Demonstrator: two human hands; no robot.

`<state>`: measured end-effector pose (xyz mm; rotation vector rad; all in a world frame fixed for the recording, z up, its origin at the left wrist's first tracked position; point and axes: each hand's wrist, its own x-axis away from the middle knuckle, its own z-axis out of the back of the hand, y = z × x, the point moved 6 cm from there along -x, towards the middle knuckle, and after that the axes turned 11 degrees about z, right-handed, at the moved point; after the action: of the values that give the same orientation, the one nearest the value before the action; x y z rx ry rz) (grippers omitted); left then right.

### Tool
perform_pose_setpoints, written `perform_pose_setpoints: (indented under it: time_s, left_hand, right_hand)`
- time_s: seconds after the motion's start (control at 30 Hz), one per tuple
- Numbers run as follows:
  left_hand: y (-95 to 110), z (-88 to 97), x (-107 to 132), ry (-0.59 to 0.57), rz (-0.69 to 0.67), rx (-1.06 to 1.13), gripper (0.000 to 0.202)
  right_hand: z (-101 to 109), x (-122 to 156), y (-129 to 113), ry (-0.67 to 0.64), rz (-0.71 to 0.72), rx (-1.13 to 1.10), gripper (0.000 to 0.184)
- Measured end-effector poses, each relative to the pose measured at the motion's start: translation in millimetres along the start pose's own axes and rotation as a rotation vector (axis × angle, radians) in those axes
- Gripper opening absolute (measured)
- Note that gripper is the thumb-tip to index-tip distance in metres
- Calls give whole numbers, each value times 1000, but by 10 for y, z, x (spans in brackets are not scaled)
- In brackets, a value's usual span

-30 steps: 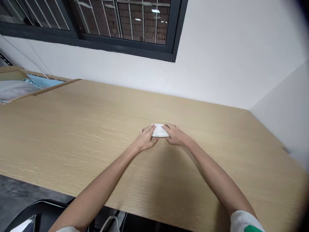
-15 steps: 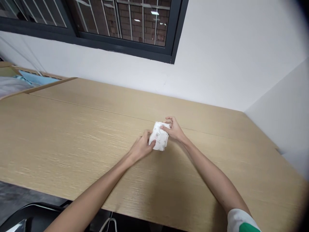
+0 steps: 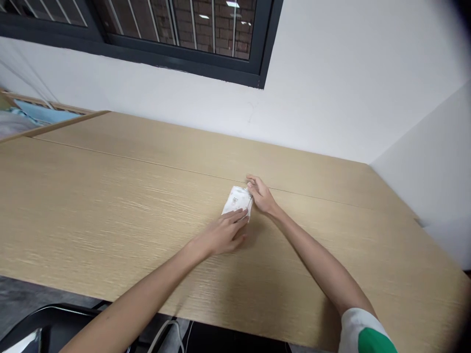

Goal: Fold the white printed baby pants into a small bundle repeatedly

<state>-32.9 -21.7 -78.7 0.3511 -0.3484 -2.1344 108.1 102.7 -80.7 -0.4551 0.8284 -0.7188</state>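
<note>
Near the middle of the bench point(image 3: 110, 206), just on the near side of the seam between its two boards, a small white folded packet point(image 3: 235, 200) with faint print lies flat. The left hand point(image 3: 222, 234) rests on its near edge, fingers point(image 3: 241, 214) stretched out and pressed down on it. The right hand point(image 3: 262, 195) meets its right edge, fingers drawn narrow and pinching that edge. A white sleeve point(image 3: 358, 326) with a green patch covers the right upper arm. Beyond the bench stand a white wall point(image 3: 349, 73) and a dark-framed window point(image 3: 263, 44); a wooden tray point(image 3: 55, 106) with blue cloth point(image 3: 35, 111) sits far left.
</note>
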Motion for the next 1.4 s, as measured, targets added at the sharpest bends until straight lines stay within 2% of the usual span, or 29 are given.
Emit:
perform_pose_setpoints:
  time_s: [0.1, 0.2, 0.27, 0.33, 0.57, 0.77, 0.83, 0.93, 1.07, 1.2, 1.4]
  left_hand:
    - [-12, -75, 3, -19, 5, 2, 57]
    - [-15, -136, 11, -43, 18, -6, 58]
    - [-5, -166, 20, -57, 31, -15, 57]
    - [13, -184, 27, -66, 34, -21, 58]
    - [14, -220, 26, -65, 25, 22, 71]
    - [-28, -154, 26, -88, 38, 74, 60]
    - [-60, -74, 8, -67, 60, 121, 56]
    - [-167, 104, -31, 64, 123, 156, 48]
    - [-426, 278, -67, 257, 331, 44, 33]
    - [-629, 264, -87, 246, 538, -72, 28]
    - [-627, 207, -121, 191, 571, -41, 38]
  right_hand:
    - [-82, 32, -317, -192, 160, 90, 61]
    - [-269, 117, -555, -423, 317, 205, 57]
    - [-361, 172, -602, -519, 380, 305, 52]
    - [-391, 201, -564, -555, 396, 377, 51]
    - [-209, 177, -165, -527, 285, 445, 58]
    - [-136, 181, 68, -473, 155, 469, 63]
    - [-143, 192, 91, -455, 137, 461, 65]
    - [-147, 212, 116, -437, 108, 440, 69]
    - [-143, 231, 132, -427, 103, 429, 71]
    - [-142, 236, 105, -422, 124, 456, 69]
    - [-69, 194, -91, -343, 183, 637, 62]
